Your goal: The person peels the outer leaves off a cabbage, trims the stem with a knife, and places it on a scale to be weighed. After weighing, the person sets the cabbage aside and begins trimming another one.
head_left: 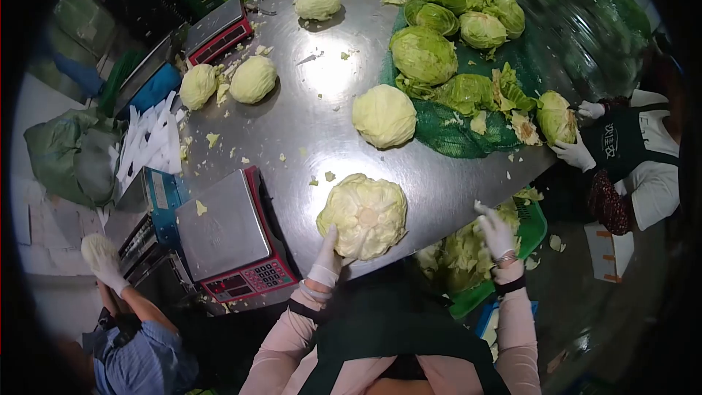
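Note:
A pale trimmed cabbage (368, 213) lies at the table's near edge with its cut stem facing up. My gloved left hand (327, 257) grips its lower left side, thumb showing and the other fingers partly hidden. Away to the right, my gloved right hand (496, 232) is over a green crate (536, 228) of loose cabbage leaves (468, 252). Its fingers look apart, and I see nothing in them. Beyond the gripped cabbage sits another pale cabbage (384, 116), beside a green mesh sack (457, 132) bearing several leafy cabbages (424, 55).
A red-framed scale (223, 223) stands left of my left hand, with a second scale (217, 29) farther back. More pale cabbages (253, 79) and leaf scraps lie on the metal table (292, 139). One co-worker at right holds a cabbage (557, 118); another person is at lower left.

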Action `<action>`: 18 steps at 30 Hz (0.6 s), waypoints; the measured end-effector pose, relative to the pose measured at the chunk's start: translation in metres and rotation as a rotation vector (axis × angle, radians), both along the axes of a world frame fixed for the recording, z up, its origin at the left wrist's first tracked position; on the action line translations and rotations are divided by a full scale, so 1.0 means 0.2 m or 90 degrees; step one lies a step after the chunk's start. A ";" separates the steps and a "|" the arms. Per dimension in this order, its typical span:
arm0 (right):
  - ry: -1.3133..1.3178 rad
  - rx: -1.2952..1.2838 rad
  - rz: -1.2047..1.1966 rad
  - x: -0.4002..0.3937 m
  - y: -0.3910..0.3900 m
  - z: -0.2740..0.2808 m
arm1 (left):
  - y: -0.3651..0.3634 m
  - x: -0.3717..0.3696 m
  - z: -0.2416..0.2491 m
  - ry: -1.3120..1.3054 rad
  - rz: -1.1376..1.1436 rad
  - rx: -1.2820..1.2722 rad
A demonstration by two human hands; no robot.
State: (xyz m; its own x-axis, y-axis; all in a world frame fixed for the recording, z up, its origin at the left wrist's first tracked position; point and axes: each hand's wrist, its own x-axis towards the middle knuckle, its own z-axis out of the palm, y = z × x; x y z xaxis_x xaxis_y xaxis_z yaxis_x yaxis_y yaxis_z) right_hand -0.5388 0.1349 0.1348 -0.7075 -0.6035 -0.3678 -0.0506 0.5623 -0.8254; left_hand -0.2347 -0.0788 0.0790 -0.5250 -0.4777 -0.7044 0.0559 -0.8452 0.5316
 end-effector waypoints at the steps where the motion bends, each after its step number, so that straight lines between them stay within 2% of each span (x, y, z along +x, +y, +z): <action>1: 0.026 0.001 0.105 0.07 -0.01 -0.14 | 0.03 0.01 -0.02 -0.030 -0.018 -0.003; 2: -0.190 0.022 0.083 0.18 -0.10 -0.04 | 0.06 0.01 -0.03 -0.059 -0.035 -0.007; 3: -0.271 -0.039 0.106 0.24 -0.13 -0.13 | 0.08 0.00 0.03 -0.083 -0.013 -0.036; 4: -0.273 -0.035 0.110 0.31 -0.18 -0.12 | 0.08 0.01 -0.02 -0.085 -0.009 -0.033; 6: -0.219 -0.030 0.148 0.42 -0.27 -0.08 | 0.09 0.06 -0.18 -0.142 -0.074 -0.401; 7: -0.221 -0.026 0.148 0.46 -0.31 -0.12 | 0.05 0.06 -0.13 -0.129 -0.095 -0.374; 8: -0.121 -0.056 0.143 0.48 -0.34 -0.19 | 0.03 0.04 -0.09 -0.128 -0.095 -0.369; 9: -0.021 -0.086 0.138 0.50 -0.38 -0.23 | 0.01 0.02 -0.05 -0.145 -0.093 -0.458; 10: -0.022 -0.080 0.137 0.53 -0.42 -0.23 | 0.00 0.01 -0.01 -0.162 -0.091 -0.546; 14: 0.015 -0.036 0.135 0.55 -0.56 -0.26 | -0.04 -0.05 -0.01 -0.107 -0.026 -0.483; 16: -0.092 -0.012 0.096 0.55 -0.58 -0.29 | -0.03 -0.05 -0.05 -0.100 -0.008 -0.480; 17: -0.092 -0.010 0.096 0.54 -0.57 -0.30 | -0.03 -0.04 -0.07 -0.097 0.007 -0.478; 18: -0.211 -0.059 0.075 0.53 -0.56 -0.27 | -0.02 -0.04 -0.08 -0.098 0.005 -0.475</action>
